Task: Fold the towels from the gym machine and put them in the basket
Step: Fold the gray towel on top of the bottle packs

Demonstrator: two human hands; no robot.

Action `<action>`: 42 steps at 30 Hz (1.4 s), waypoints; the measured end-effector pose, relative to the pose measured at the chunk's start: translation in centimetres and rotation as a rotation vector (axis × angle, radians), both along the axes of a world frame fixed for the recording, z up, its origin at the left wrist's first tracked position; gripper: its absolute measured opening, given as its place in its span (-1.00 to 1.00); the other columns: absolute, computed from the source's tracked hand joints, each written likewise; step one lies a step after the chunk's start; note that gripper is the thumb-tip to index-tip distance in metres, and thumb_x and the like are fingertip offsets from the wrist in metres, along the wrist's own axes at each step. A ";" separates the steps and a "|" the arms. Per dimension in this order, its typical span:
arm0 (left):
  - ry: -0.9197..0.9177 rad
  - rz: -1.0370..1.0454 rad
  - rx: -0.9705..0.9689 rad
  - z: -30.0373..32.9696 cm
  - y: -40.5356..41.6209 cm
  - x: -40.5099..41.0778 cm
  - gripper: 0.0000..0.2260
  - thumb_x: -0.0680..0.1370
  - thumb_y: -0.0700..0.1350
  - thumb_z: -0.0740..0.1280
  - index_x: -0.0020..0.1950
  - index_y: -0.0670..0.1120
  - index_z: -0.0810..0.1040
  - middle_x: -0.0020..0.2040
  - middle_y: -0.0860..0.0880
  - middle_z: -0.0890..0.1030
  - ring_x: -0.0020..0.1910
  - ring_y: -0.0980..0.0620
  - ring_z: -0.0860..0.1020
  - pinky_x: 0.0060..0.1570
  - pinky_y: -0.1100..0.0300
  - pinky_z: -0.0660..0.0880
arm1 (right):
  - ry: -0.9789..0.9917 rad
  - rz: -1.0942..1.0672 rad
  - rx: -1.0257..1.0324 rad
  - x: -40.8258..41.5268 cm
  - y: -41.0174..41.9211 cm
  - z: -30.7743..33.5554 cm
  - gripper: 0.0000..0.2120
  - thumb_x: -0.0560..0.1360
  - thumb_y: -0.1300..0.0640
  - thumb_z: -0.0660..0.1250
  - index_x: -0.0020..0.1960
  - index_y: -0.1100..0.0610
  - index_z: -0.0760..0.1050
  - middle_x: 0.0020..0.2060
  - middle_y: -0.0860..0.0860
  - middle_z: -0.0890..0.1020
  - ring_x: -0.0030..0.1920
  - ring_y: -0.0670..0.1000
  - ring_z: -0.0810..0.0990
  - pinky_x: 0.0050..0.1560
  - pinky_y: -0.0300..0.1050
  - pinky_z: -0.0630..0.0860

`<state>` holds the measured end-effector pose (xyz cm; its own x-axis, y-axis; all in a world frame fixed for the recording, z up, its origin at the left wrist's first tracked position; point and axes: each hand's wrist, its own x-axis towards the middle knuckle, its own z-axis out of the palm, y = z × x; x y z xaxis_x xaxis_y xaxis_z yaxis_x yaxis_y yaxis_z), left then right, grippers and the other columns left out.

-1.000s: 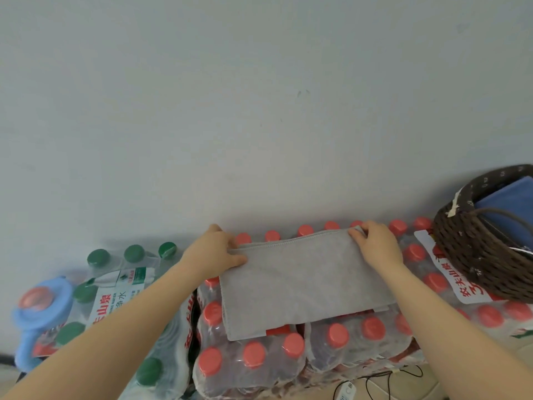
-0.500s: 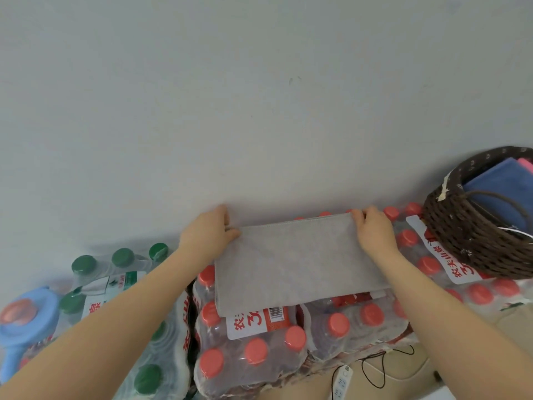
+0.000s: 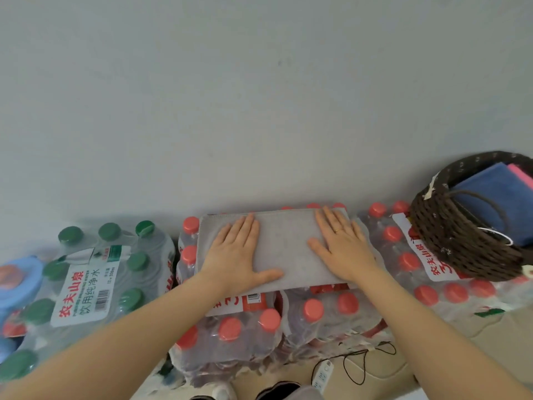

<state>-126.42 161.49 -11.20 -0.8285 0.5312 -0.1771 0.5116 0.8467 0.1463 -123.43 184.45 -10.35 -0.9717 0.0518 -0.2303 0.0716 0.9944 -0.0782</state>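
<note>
A grey towel [image 3: 284, 243], folded into a long rectangle, lies on top of shrink-wrapped packs of red-capped water bottles [image 3: 313, 310] against the wall. My left hand [image 3: 235, 252] lies flat on the towel's left half, fingers straight. My right hand [image 3: 341, 243] presses flat on its right half, a ring on one finger. A dark brown woven basket [image 3: 450, 235] stands on the bottles at the right, tilted toward me, holding a folded blue towel [image 3: 496, 197] and a pink one [image 3: 522, 174] behind it.
A pack of green-capped bottles [image 3: 86, 278] sits to the left, with a blue jug cap [image 3: 17, 278] at the far left edge. A power strip [image 3: 323, 373] and black cable [image 3: 357, 362] lie on the floor below. The grey wall [image 3: 259, 96] rises right behind the packs.
Both hands let go of the towel's far corners and now lie flat on top of it. The fold is laid down and the towel looks narrower than before.
</note>
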 end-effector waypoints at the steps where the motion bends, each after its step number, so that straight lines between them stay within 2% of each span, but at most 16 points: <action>1: -0.020 0.021 -0.015 0.1 -0.4 0.2 0.23 -0.03 0.58 -0.50 0.50 -0.12 -0.30 0.52 -0.05 -0.28 0.51 0.01 -0.27 0.44 0.08 -0.30 | 0.000 -0.062 0.008 0.5 1.0 0.0 -0.36 0.55 -0.25 -0.18 0.52 0.02 -0.25 0.52 -0.03 -0.19 0.52 -0.03 -0.19 0.48 0.03 -0.24; 3: -0.053 0.048 -0.036 0.6 -0.8 0.5 0.28 -0.07 0.61 -0.44 0.49 -0.12 -0.33 0.52 -0.07 -0.30 0.50 0.00 -0.29 0.45 0.07 -0.30 | 0.008 -0.194 -0.060 1.0 2.4 -0.2 -0.35 0.57 -0.22 -0.12 0.53 0.08 -0.22 0.53 0.01 -0.12 0.52 0.02 -0.08 0.48 0.08 -0.16; 5: -0.071 0.089 -0.056 1.1 -0.6 0.5 0.29 -0.08 0.63 -0.41 0.49 -0.12 -0.33 0.51 -0.07 -0.31 0.50 0.00 -0.30 0.45 0.05 -0.29 | 0.032 -0.332 -0.238 1.0 3.1 -1.0 -0.32 0.56 -0.22 -0.03 0.52 0.17 -0.07 0.52 0.09 0.06 0.48 0.11 0.14 0.45 0.13 0.10; 8: -0.084 0.173 -0.030 1.9 1.5 0.8 0.27 -0.04 0.62 -0.37 0.51 -0.10 -0.25 0.53 -0.06 -0.26 0.51 -0.01 -0.24 0.47 0.04 -0.23 | 0.211 -0.500 -0.591 0.8 3.3 -1.8 -0.51 0.52 -0.11 0.19 0.28 0.23 0.34 0.24 0.14 0.46 0.17 0.17 0.49 0.10 0.07 0.47; 10: -0.057 0.152 0.001 2.0 3.7 1.2 0.13 0.08 0.56 -0.35 0.52 -0.05 -0.20 0.54 -0.01 -0.23 0.52 0.00 -0.20 0.48 0.04 -0.20 | 0.362 -0.585 -0.743 1.0 3.3 -1.6 -0.80 0.53 0.01 0.23 -0.06 0.15 0.46 -0.04 0.11 0.52 -0.04 0.13 0.52 -0.11 -0.02 0.46; 13: 0.025 0.045 0.047 2.2 7.4 1.6 -0.16 0.38 0.45 -0.19 0.53 -0.03 -0.15 0.54 0.00 -0.21 0.52 0.00 -0.18 0.47 0.05 -0.22 | 0.363 -0.697 -0.827 1.2 3.8 -1.1 -0.67 0.53 0.04 0.23 -0.37 0.13 0.40 -0.24 0.12 0.51 -0.17 0.15 0.48 -0.13 0.01 0.40; 15: 0.119 -0.022 0.057 2.0 9.4 1.4 -0.17 0.38 0.41 -0.25 0.53 -0.05 -0.11 0.55 0.00 -0.17 0.52 0.01 -0.19 0.45 0.04 -0.30 | 0.177 -0.675 -0.778 1.5 3.5 -0.8 -0.64 0.52 -0.07 0.23 -0.28 0.19 0.50 -0.18 0.14 0.57 -0.10 0.17 0.53 -0.07 0.03 0.45; 18: 0.138 -0.053 0.055 1.5 11.5 1.4 -0.18 0.41 0.39 -0.23 0.53 -0.08 -0.09 0.55 -0.03 -0.14 0.52 0.04 -0.18 0.42 0.05 -0.35 | 0.025 -0.583 -0.471 1.5 3.4 -0.3 -0.45 0.48 -0.20 0.21 0.18 0.25 0.50 0.18 0.18 0.48 0.22 0.20 0.41 0.16 0.05 0.41; 23: 0.017 -0.025 0.059 1.6 13.1 1.6 -0.29 0.55 0.27 0.02 0.53 -0.11 -0.13 0.55 -0.08 -0.14 0.53 0.02 -0.14 0.47 0.11 -0.22 | 0.078 -0.441 -0.394 1.4 4.9 1.3 -0.52 0.53 -0.10 0.19 0.26 0.25 0.41 0.32 0.16 0.33 0.33 0.21 0.25 0.26 0.05 0.29; 25: -0.025 -0.031 0.070 1.8 14.2 1.6 -0.31 0.56 0.25 0.03 0.53 -0.09 -0.14 0.55 -0.07 -0.14 0.52 0.02 -0.14 0.48 0.11 -0.21 | 0.115 -0.453 -0.403 1.6 6.4 1.7 -0.58 0.55 -0.04 0.15 0.23 0.26 0.39 0.28 0.18 0.36 0.27 0.21 0.32 0.21 0.02 0.33; 29: -0.060 -0.063 0.059 1.6 17.2 1.8 -0.35 0.57 0.23 0.02 0.53 -0.05 -0.14 0.55 -0.05 -0.13 0.53 0.00 -0.14 0.46 0.09 -0.22 | 0.112 -0.493 -0.795 1.7 10.1 2.3 -0.82 0.51 0.11 0.26 0.00 0.23 0.41 -0.07 0.12 0.54 -0.06 0.11 0.51 -0.15 -0.08 0.40; 34: -0.014 -0.049 0.040 0.8 18.9 1.5 -0.32 0.48 0.34 -0.07 0.52 0.08 -0.12 0.55 -0.04 -0.11 0.52 -0.03 -0.11 0.47 0.02 -0.17 | 0.077 -0.499 -0.970 0.8 10.6 4.5 -0.85 0.44 0.24 0.35 -0.01 0.26 0.49 -0.22 0.07 0.56 -0.20 0.03 0.55 -0.23 -0.15 0.44; 36: -0.016 -0.066 0.063 0.9 18.8 1.4 -0.28 0.43 0.30 -0.09 0.53 0.05 -0.11 0.55 -0.03 -0.10 0.53 -0.02 -0.10 0.47 0.04 -0.18 | 0.059 -0.450 -0.924 0.6 9.5 5.2 -0.90 0.44 0.21 0.33 -0.11 0.26 0.50 -0.25 0.12 0.55 -0.19 0.07 0.53 -0.22 -0.12 0.41; 38: -0.140 -0.095 0.282 1.8 18.0 1.1 -0.30 0.44 0.19 0.07 0.53 -0.02 0.00 0.55 -0.04 0.01 0.52 0.00 -0.01 0.47 0.11 -0.10 | 0.078 -0.324 -0.840 0.7 8.0 5.8 -0.94 0.45 0.20 0.30 -0.15 0.20 0.47 -0.29 0.08 0.53 -0.19 0.06 0.51 -0.28 -0.14 0.37; 40: -0.215 -0.059 0.563 2.7 16.2 0.8 -0.46 0.47 -0.06 0.21 0.45 -0.10 0.25 0.45 -0.10 0.27 0.44 -0.03 0.21 0.38 0.28 0.07 | 0.109 -0.198 -0.764 1.1 6.3 6.3 -0.86 0.45 0.18 0.26 -0.01 0.18 0.49 -0.19 0.06 0.58 -0.15 0.06 0.54 -0.26 -0.19 0.41; 42: -0.041 0.105 0.697 3.2 13.9 0.7 -0.61 0.47 -0.17 0.17 0.30 -0.16 0.45 0.19 -0.13 0.48 0.20 -0.05 0.42 0.13 0.37 0.22 | 0.127 -0.108 -0.655 1.2 4.6 6.6 -0.78 0.45 0.13 0.24 0.07 0.17 0.46 -0.14 0.07 0.59 -0.16 0.08 0.54 -0.24 -0.08 0.45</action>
<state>-125.75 175.42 -7.99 -0.8815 0.4500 0.1432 0.4148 0.5929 0.6902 -122.23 189.04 -3.70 -0.9905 0.0390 -0.1317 0.1186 0.7263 -0.6771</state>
